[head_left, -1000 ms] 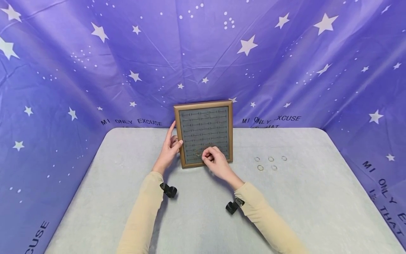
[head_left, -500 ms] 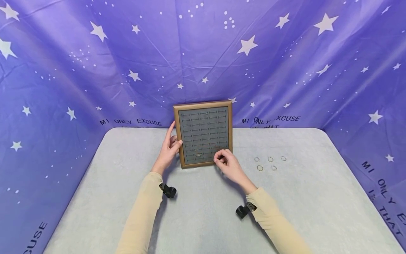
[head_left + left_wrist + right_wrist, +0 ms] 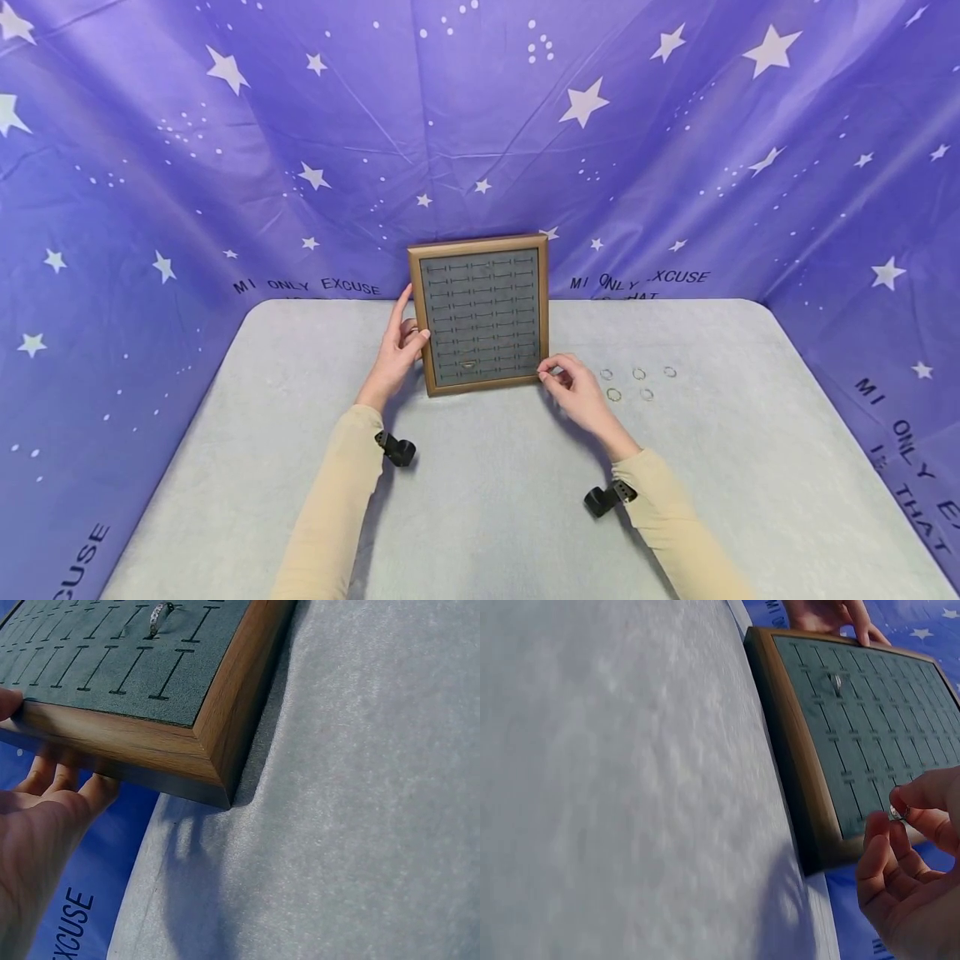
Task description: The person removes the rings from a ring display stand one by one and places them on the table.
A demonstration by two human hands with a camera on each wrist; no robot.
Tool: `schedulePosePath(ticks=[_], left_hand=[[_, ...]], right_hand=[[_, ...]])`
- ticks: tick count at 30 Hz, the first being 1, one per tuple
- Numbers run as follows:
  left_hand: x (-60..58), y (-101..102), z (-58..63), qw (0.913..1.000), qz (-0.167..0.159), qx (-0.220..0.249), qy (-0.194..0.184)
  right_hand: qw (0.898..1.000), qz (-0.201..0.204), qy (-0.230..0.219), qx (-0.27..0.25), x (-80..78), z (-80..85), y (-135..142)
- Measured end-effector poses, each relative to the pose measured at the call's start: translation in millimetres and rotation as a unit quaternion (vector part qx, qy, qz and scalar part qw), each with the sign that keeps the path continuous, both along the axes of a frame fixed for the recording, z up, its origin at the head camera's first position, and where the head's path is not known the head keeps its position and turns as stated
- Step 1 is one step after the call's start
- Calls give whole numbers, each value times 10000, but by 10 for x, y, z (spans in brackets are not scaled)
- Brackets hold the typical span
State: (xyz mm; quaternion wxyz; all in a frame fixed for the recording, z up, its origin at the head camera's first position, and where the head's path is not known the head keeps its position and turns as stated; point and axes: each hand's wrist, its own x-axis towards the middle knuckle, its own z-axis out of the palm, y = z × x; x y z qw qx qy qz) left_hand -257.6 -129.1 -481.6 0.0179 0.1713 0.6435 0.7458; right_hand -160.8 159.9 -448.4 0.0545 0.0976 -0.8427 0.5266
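A wood-framed ring display board (image 3: 480, 321) with grey slotted padding stands tilted up on the table. My left hand (image 3: 392, 360) grips its left edge, thumb on the front and fingers behind, as the left wrist view (image 3: 45, 832) also shows. One ring (image 3: 157, 618) sits in a slot near the bottom left of the padding. By the lower right corner of the board, my right hand (image 3: 581, 398) pinches a small silvery ring (image 3: 897, 813) between thumb and fingertips. The fingers partly cover that ring.
Several loose rings (image 3: 639, 374) lie in two rows on the grey table (image 3: 480, 500), right of the board. A purple star-printed cloth (image 3: 480, 125) hangs close behind and along both sides.
My right hand has moved right across the board's lower part, from beside the slotted ring to the lower right corner. The left hand keeps its grip on the frame.
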Motion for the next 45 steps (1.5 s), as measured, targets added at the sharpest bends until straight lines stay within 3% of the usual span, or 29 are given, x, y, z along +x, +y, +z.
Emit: schedulePosePath(ticks=[6, 13, 20, 25, 28, 36, 41, 45], left_hand=[[17, 0, 50, 9999, -74, 4, -125], [130, 14, 223, 9996, -21, -19, -274], [142, 22, 232, 9997, -33, -55, -233], [142, 28, 234, 9997, -63, -42, -239], [141, 29, 227, 9996, -46, -26, -262], [149, 20, 226, 9997, 20, -190, -179], [155, 18, 222, 9998, 30, -141, -152], [159, 20, 222, 9998, -12, -78, -169]], right_hand=[[9998, -142, -65, -76, 15, -24, 165], [9991, -244, -319, -154, 6, -63, 371], [9982, -479, -314, -163, -82, -390, 653], [9978, -619, -214, -73, -53, -467, 780], [9978, -645, -144, -71, -26, -435, 822], [9976, -645, -212, 128, 124, -80, 844], [9971, -661, -290, 236, 160, -16, 978], [9965, -759, -97, 334, 178, -11, 1117]])
